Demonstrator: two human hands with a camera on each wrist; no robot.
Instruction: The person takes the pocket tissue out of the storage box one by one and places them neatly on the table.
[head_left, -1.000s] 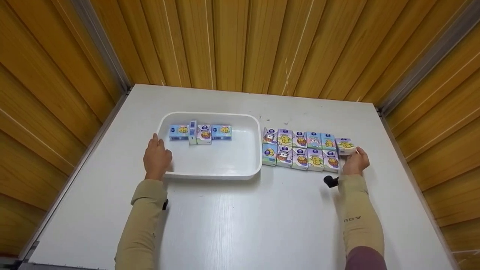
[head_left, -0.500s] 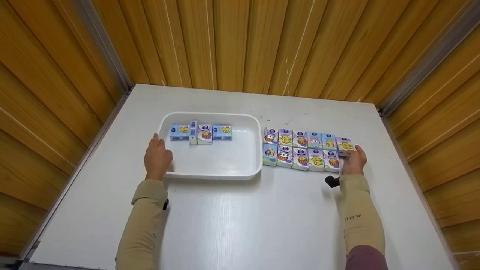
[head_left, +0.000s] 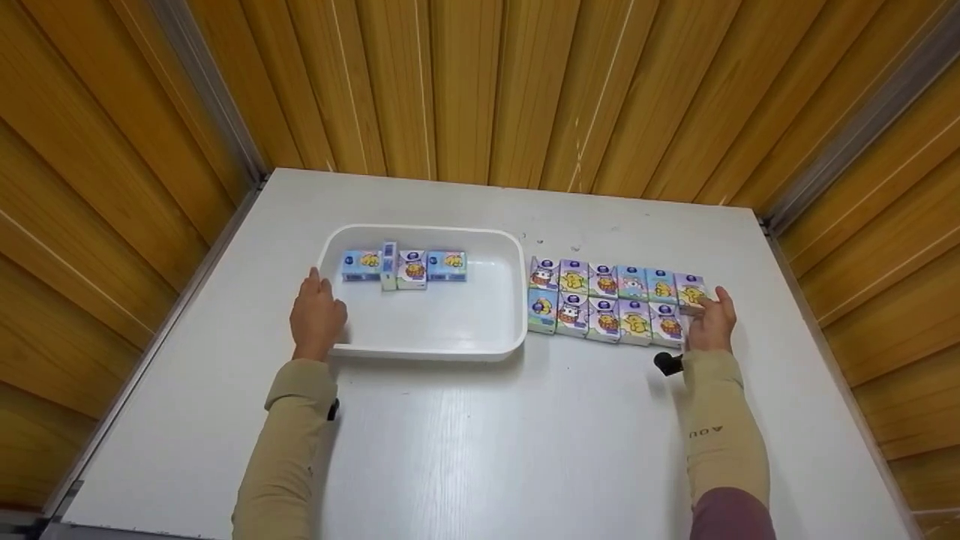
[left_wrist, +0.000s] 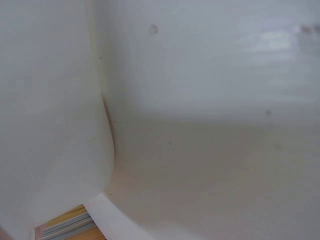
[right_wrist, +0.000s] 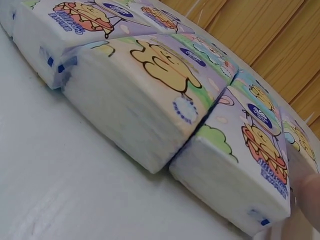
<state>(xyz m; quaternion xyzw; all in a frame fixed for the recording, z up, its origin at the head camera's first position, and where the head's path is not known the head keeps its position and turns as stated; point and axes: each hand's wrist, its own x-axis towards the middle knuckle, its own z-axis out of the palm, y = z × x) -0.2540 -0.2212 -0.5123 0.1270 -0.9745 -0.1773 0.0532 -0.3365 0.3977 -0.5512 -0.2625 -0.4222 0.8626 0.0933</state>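
Observation:
My left hand [head_left: 316,319] holds the left side of a white plastic tray [head_left: 427,353], thumb over the inner side of the rim. Inside the tray, several small tissue packs [head_left: 412,268] lie in a row along the far side, one standing on its narrow edge. My right hand [head_left: 712,322] is at the right end of two rows of tissue packs. Its fingertips meet the near right corner of the end tissue pack [head_left: 690,289], which lies flat in the far row. In the right wrist view, a finger [right_wrist: 307,200] shows beside the near packs [right_wrist: 235,170].
The two rows of packs stand against the tray's right wall on a white table [head_left: 480,450]. Yellow wood-look panels [head_left: 525,90] enclose the back and sides. A black device [head_left: 667,364] juts from the right wrist, close to the near row.
The end tissue pack, tilted in my right hand earlier, has been set down flat in line with the far row. My right fingers have loosened around it. The left hand stays on the tray.

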